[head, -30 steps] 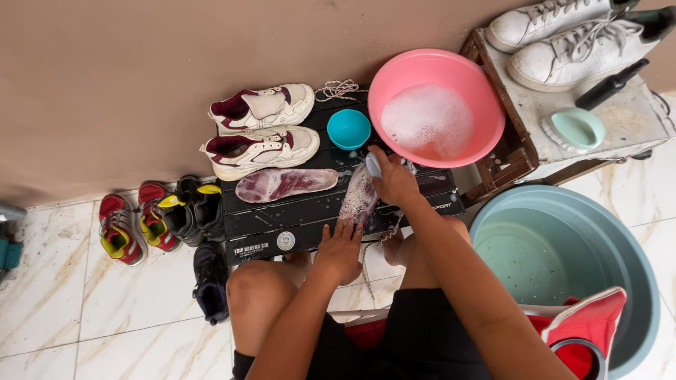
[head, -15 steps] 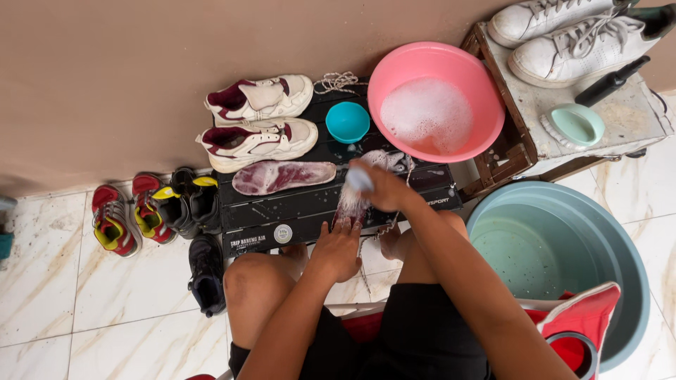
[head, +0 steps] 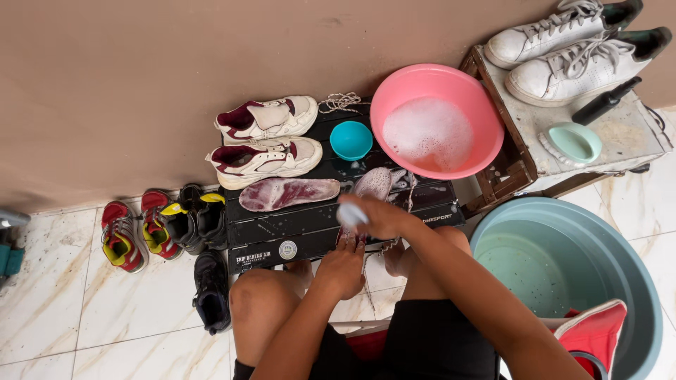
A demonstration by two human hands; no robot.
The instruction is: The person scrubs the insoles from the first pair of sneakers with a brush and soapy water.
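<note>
Head view: right hand (head: pixel 377 217) scrubs insole (head: pixel 371 186) at table edge (head: pixel 338 243).

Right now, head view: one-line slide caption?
Right hand scrubs an insole on a black crate, left hand steadying, beside a pink basin.

Labels seen, two. Both sit on the front edge of the black slatted table (head: pixel 296 232), just ahead of the person's knees. First: a small round white sticker (head: pixel 287 250) beside a line of white print (head: pixel 253 257) at its left. Second: short white print (head: pixel 438 218) at the right end. No packages, signs or screens.
</note>
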